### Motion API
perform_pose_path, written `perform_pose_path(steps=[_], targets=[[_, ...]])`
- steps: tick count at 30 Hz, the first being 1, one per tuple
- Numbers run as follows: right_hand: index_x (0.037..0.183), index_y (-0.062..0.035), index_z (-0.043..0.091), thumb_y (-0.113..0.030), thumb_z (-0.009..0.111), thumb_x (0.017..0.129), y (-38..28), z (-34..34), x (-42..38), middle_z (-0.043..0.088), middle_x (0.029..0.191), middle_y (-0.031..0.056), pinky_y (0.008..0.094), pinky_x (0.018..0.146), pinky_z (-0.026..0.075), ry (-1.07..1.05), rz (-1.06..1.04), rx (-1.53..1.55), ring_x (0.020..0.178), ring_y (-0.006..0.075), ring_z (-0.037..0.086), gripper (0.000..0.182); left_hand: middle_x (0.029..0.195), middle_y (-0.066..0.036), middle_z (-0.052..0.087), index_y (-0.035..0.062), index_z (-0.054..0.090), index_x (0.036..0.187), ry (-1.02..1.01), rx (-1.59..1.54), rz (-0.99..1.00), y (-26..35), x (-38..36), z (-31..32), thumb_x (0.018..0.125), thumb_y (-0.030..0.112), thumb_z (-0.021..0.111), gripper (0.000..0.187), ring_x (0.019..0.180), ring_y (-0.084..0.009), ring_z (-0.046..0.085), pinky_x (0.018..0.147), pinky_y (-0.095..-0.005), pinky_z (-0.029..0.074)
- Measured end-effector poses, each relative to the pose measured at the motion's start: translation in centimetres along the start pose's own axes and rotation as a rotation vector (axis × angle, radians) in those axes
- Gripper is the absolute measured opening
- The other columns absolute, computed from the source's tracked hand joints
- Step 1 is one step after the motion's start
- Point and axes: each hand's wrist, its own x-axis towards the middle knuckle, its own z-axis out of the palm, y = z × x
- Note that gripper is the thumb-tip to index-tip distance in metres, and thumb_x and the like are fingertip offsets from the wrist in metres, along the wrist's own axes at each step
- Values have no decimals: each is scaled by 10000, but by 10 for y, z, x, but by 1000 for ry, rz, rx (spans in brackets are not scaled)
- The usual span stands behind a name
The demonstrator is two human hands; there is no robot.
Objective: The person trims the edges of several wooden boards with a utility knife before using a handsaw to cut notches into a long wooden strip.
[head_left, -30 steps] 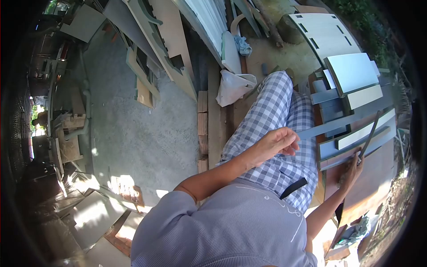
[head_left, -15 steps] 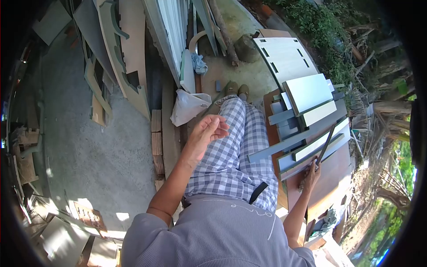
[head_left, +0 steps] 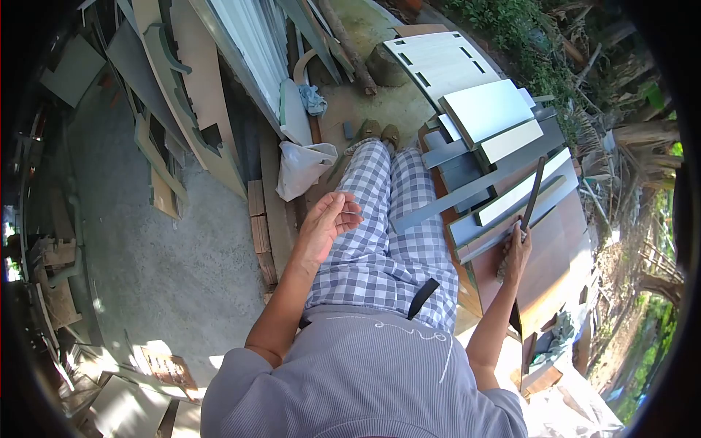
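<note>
We note right hand fingers clamped on slim dark bar, angled across white-faced strip; left hand fingers loosely curled, slightly apart.

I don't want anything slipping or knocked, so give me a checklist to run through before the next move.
1. Right hand has the long thin dark stick: ok, gripped near one end.
2. Left hand free: ok, raised, nothing visible in it.
3. Long flat blue-grey strip out of the way of the blue-and-white checked trousers: not ok, its end juts across them in this view.
4. Stick clear of the long narrow white board: cannot tell, they cross in view.
5. Pale, shiny rectangular panel lying steady: cannot tell, its support is mostly hidden.
</note>
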Motion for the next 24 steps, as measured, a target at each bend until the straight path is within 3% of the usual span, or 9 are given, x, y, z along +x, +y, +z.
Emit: perform_pose_path(steps=[24], targets=[[1260, -49, 552, -289, 567, 958, -1, -15, -4, 464, 676, -31, 192, 467, 381, -28, 19, 145, 542, 42, 452, 386, 976, -83, 635, 44, 575, 1103, -141, 171, -149, -33, -15, 52, 990, 329, 490, 318, 891, -179, 640, 828, -324, 520]])
